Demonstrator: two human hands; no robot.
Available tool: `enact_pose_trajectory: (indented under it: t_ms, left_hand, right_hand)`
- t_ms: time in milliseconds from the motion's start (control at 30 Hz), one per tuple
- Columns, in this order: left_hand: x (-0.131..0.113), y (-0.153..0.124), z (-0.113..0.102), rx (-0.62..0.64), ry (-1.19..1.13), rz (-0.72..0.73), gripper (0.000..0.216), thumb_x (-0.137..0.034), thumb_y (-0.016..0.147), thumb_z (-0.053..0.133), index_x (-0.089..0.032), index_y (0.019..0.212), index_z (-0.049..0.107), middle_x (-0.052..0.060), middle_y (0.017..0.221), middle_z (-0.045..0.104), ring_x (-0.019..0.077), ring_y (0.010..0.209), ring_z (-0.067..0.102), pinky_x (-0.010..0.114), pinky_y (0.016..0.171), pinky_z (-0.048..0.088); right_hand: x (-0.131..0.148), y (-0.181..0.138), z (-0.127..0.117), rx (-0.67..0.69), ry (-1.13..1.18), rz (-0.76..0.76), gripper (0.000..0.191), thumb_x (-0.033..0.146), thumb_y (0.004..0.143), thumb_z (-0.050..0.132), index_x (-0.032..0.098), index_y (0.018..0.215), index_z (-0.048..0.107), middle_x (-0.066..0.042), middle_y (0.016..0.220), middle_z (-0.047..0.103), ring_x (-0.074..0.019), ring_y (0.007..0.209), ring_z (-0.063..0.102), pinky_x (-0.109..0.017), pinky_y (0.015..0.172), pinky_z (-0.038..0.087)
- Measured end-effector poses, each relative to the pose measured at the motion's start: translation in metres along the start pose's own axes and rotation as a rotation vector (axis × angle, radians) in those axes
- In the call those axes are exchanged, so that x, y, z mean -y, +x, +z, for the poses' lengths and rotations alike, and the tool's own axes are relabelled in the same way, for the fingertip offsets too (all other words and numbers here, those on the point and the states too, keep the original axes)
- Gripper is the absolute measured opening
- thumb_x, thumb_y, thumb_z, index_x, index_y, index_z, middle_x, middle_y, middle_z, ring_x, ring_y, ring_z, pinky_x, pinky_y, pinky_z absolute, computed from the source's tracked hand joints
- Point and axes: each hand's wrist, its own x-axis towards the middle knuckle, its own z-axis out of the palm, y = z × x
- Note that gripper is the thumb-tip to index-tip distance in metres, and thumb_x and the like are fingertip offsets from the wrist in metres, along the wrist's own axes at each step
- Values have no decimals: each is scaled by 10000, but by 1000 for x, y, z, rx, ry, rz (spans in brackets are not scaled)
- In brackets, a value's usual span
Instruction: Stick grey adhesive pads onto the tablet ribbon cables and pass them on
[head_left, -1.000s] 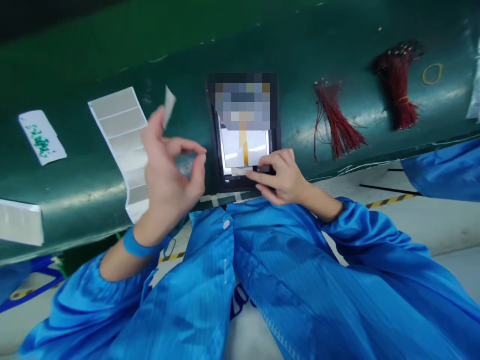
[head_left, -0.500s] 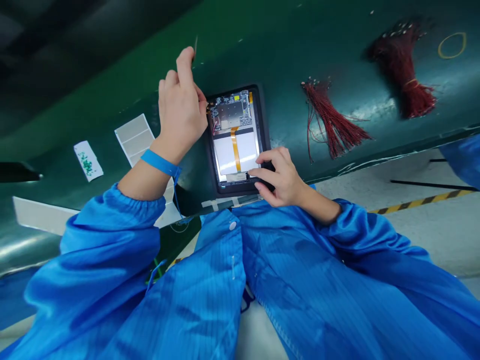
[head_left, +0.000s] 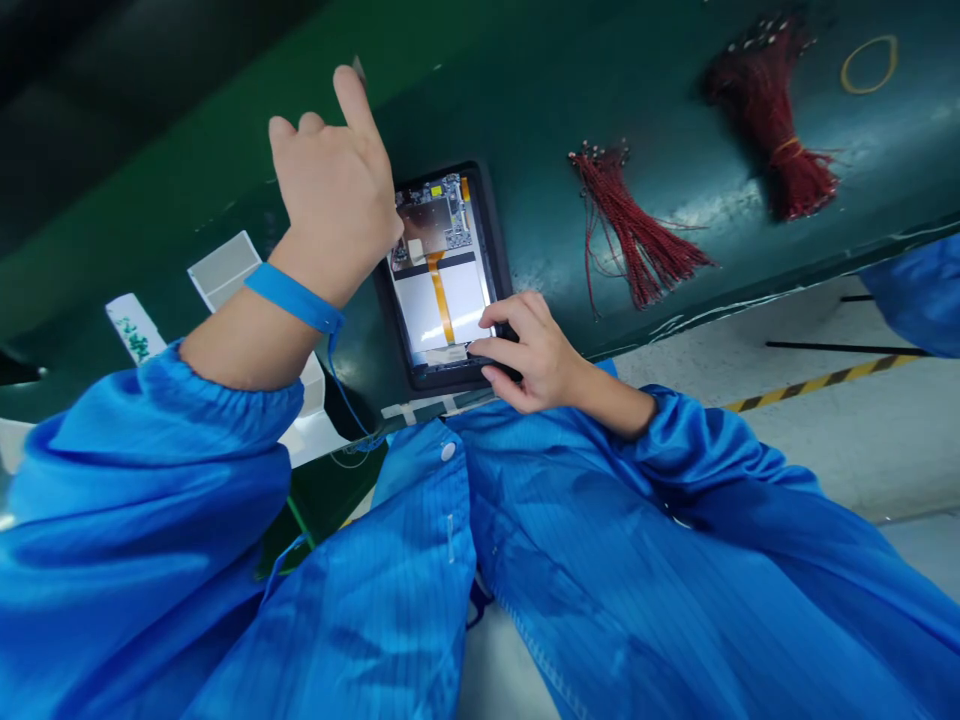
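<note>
An opened tablet (head_left: 445,290) lies in a black frame, showing its circuit board (head_left: 431,225), a pale battery and an orange ribbon cable (head_left: 441,300). My left hand (head_left: 334,195), wearing a blue wrist strap (head_left: 292,298), is closed over the board's left edge. A thin metal tool (head_left: 359,68) sticks out by its index finger; most of it is hidden. At the tablet's lower right corner is my right hand (head_left: 536,355), fingers apart and curved. One fingertip touches a small black part (head_left: 470,350) at the lower edge.
Two bundles of dark red wires, one loose (head_left: 637,230) and one banded (head_left: 784,130), lie right on the green bench (head_left: 525,120). Beyond them is a yellow rubber band (head_left: 868,65). At left are white card strips (head_left: 225,270) and a white piece with green bits (head_left: 135,325).
The whole view has shifted, so the bench items appear further left. My left hand has moved up and left a little relative to the tablet. My right hand keeps its place at the lower corner.
</note>
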Motion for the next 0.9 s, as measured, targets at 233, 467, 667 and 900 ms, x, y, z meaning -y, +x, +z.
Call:
enact_pose_trajectory:
  t_ms: [233,467,667,900]
  left_hand:
    - [-7,8,7,7,-91,17,1379,-586,892,904,91,1723,37,296,1486,576,539,1498,408,722,1284,151]
    - [9,29,40,-180,-594,92,1281,-501,852,935,39,1739,185,240,1398,630,517,1525,304,857,1243,-110]
    - [55,28,41,-237,-693,-149,1340,93,651,937,-50,1730,157,91,1021,702,321,984,648,799,1104,456]
    - [278,-19,120,-438,-867,-622,1172,116,877,776,-18,1654,-91,-59,859,640,110,753,563,844,1122,424]
  right_hand:
    - [3,1,-1,-14,-37,34,274,301,1030,506,206,1173,719,-135,1227,631,-299,1114,535,-488,949,410]
    - [-25,40,-69,-84,-339,639,289,287,1063,453,219,1279,632,-143,1258,633,-359,1255,513,-568,1073,407]
    - [-51,79,-87,62,-571,829,280,287,1027,566,238,1292,644,-172,1400,635,-408,1354,455,-628,1126,373]
    - [-57,74,-84,86,-669,841,233,233,1054,502,155,1188,675,-243,1318,682,-404,1317,545,-607,1066,413]
